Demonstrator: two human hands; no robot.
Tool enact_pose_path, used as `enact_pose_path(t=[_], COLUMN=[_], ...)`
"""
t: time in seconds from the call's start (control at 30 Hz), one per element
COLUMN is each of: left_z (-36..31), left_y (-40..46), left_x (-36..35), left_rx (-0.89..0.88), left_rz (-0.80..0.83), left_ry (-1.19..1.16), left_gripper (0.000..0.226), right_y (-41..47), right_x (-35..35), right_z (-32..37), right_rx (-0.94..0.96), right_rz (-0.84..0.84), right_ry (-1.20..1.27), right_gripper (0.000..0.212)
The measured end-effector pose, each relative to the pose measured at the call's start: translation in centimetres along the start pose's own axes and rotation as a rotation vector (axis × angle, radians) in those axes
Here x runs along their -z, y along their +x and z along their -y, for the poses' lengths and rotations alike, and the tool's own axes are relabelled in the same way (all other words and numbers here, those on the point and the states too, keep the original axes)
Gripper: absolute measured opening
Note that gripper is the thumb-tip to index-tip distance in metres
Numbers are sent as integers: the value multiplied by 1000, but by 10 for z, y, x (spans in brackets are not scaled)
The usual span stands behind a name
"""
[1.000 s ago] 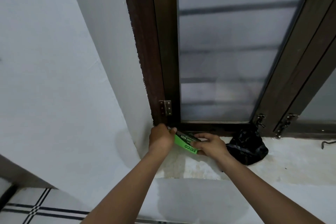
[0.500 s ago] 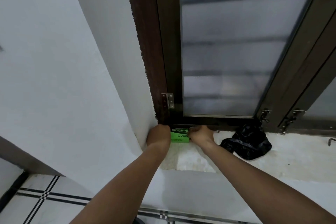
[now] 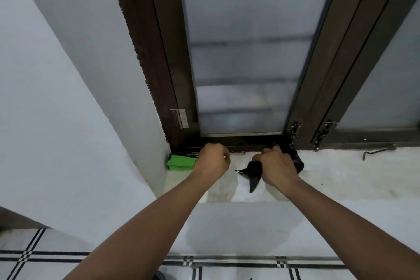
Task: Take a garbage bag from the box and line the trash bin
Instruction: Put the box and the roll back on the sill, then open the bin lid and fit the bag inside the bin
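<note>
R hand (image 3: 276,167) grips 1 black bag (image 3: 253,171), 1 green box (image 3: 180,162)

Your green box (image 3: 180,162) sits wedged in the sill's left corner, wall (image 3: 127,98) tight on its left, dark window frame (image 3: 241,140) directly behind; approach only from the front or from above. Your left hand (image 3: 212,160) covers its right end. The sill (image 3: 341,179) lies bare to the right, past the black bag (image 3: 253,171) under your right hand (image 3: 276,166). A metal hook (image 3: 378,151) lies far right by the frame, latches (image 3: 295,130) stand just behind the bag.
</note>
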State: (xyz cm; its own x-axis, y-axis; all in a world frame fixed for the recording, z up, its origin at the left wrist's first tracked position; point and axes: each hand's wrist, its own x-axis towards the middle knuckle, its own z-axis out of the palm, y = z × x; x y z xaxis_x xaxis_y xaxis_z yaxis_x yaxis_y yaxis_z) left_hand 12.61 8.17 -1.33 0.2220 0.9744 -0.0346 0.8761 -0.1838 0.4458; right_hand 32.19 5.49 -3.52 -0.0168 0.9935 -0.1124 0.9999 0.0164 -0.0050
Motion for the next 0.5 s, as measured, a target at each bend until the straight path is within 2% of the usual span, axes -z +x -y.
enact_pose_path(t=[0.07,0.13,0.2,0.27,0.33,0.43,0.47,0.5], left_z=[-7,-11,-11,-9,-10,-23,-27,-33], left_y=[2,2,4,1,-3,-8,-8,-6], left_x=[-6,-12,-18,-23,-30,-30,-27,-23], left_rx=[-23,-84,-164,-243,-266,-194,-159,-119], left_rz=[82,204,320,381,329,182,127,67], left_ry=[-139,-194,-113,-17,-91,-310,-378,-445], left_gripper=[34,66,101,111,88,26,13,9], right_y=[0,0,1,0,-2,-2,-4,-7], right_x=[-6,-10,-11,-6,-2,-1,0,3], right_z=[-7,-16,-24,-28,-33,-40,-42,-43], right_rx=[-1,-36,-61,-65,-87,-123,-112,-94], right_rz=[-53,-84,-55,-22,24,93,103,117], right_ry=[33,239,494,665,804,1005,1035,1077], right_gripper=[35,27,27,27,25,23,22,21])
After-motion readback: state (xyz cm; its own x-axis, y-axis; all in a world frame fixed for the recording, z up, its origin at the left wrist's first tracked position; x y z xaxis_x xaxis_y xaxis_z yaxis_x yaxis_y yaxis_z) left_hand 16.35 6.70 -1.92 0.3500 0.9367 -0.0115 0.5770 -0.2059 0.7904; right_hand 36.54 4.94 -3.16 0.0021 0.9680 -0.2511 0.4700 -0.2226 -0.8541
